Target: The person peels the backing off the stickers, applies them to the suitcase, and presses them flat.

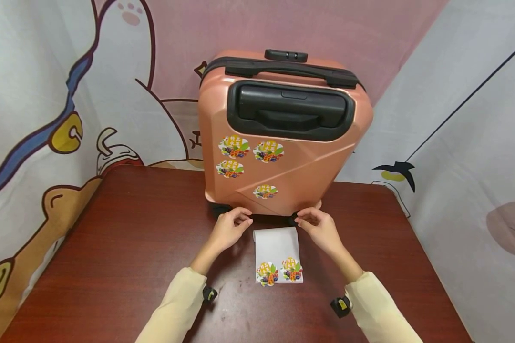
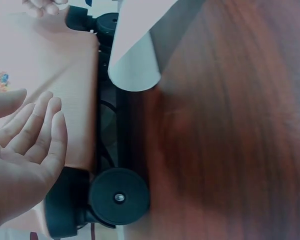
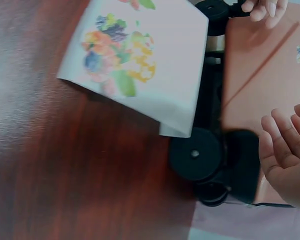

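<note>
A pink hard-shell suitcase (image 1: 300, 176) stands on the table, with several round fruit stickers (image 1: 268, 151) on its front. My left hand (image 1: 232, 228) hovers at its lower left, fingers loosely bent. In the left wrist view the left hand (image 2: 30, 140) shows nothing between thumb and fingers. By the lower right wheel, my right hand (image 1: 319, 228) is held the same way, and the right wrist view shows that hand (image 3: 290, 150) without anything in it. Between the hands lies a white backing sheet (image 1: 276, 243), its far end curled, bearing two fruit stickers (image 1: 292, 269) near the close edge.
The brown wooden table (image 1: 146, 247) carries everything. Black caster wheels (image 2: 119, 196) sit under the suitcase, and a recessed black handle (image 1: 287, 109) is near its top. Behind and beside the table hangs a cartoon-printed cloth (image 1: 455, 119). Small black cameras (image 1: 341, 306) are strapped at both wrists.
</note>
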The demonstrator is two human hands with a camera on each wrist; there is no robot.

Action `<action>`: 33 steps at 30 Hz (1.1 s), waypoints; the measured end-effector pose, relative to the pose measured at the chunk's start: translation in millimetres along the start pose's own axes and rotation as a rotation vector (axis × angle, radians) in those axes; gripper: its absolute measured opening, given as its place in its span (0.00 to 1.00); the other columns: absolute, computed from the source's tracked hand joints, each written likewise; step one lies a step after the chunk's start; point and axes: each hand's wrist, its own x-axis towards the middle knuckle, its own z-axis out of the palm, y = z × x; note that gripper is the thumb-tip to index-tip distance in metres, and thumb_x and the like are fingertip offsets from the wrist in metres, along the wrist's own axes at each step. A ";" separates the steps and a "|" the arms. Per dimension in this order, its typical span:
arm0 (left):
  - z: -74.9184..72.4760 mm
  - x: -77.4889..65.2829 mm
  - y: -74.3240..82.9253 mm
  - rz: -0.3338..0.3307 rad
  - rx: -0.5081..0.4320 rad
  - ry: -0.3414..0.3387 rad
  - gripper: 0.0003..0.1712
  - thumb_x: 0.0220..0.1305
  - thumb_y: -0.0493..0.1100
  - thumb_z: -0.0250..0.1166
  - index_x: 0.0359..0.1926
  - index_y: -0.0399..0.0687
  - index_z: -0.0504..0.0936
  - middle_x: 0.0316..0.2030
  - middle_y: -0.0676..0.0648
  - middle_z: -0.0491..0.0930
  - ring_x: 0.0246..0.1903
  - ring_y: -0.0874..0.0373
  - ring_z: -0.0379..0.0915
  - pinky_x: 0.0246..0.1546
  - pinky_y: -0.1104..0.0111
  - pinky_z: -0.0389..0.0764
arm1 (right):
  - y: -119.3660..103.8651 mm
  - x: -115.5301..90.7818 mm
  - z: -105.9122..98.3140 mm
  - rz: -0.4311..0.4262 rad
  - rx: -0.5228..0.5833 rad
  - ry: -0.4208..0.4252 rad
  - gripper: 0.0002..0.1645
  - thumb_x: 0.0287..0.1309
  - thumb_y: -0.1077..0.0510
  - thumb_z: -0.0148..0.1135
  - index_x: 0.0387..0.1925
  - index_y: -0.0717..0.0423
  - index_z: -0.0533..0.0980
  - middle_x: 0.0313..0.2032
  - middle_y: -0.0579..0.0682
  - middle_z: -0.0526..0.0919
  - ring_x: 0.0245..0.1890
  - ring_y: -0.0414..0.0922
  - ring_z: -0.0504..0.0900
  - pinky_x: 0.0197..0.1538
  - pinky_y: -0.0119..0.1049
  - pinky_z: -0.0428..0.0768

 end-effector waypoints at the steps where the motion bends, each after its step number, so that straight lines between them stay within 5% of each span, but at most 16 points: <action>1: 0.6 -1.5 -1.6 -0.011 0.001 -0.006 0.07 0.56 0.35 0.64 0.38 0.41 0.79 0.29 0.48 0.81 0.29 0.56 0.77 0.32 0.67 0.77 | 0.5 -1.8 0.1 0.014 -0.005 -0.003 0.07 0.51 0.72 0.60 0.35 0.69 0.76 0.31 0.63 0.82 0.30 0.46 0.82 0.32 0.27 0.77; 11: 11.5 -14.7 -19.0 -0.054 0.006 -0.067 0.08 0.56 0.35 0.63 0.38 0.35 0.78 0.28 0.47 0.80 0.26 0.57 0.77 0.27 0.71 0.76 | -9.9 -23.7 -0.9 0.126 -0.105 -0.017 0.05 0.50 0.74 0.59 0.31 0.71 0.76 0.28 0.66 0.80 0.27 0.54 0.79 0.27 0.26 0.73; 22: 23.3 -27.1 -32.3 -0.107 -0.025 -0.162 0.06 0.56 0.35 0.63 0.34 0.35 0.78 0.26 0.45 0.80 0.21 0.54 0.76 0.19 0.74 0.74 | 54.8 -34.7 1.6 0.237 -0.083 -0.078 0.07 0.50 0.70 0.62 0.33 0.70 0.76 0.24 0.56 0.79 0.23 0.48 0.77 0.26 0.35 0.77; 33: 34.3 -35.4 -39.9 -0.139 -0.053 -0.277 0.05 0.57 0.35 0.62 0.32 0.36 0.77 0.21 0.43 0.79 0.16 0.52 0.74 0.11 0.72 0.72 | 68.5 -43.3 7.4 0.295 -0.025 -0.184 0.07 0.50 0.71 0.59 0.33 0.72 0.74 0.22 0.58 0.79 0.18 0.47 0.76 0.23 0.37 0.77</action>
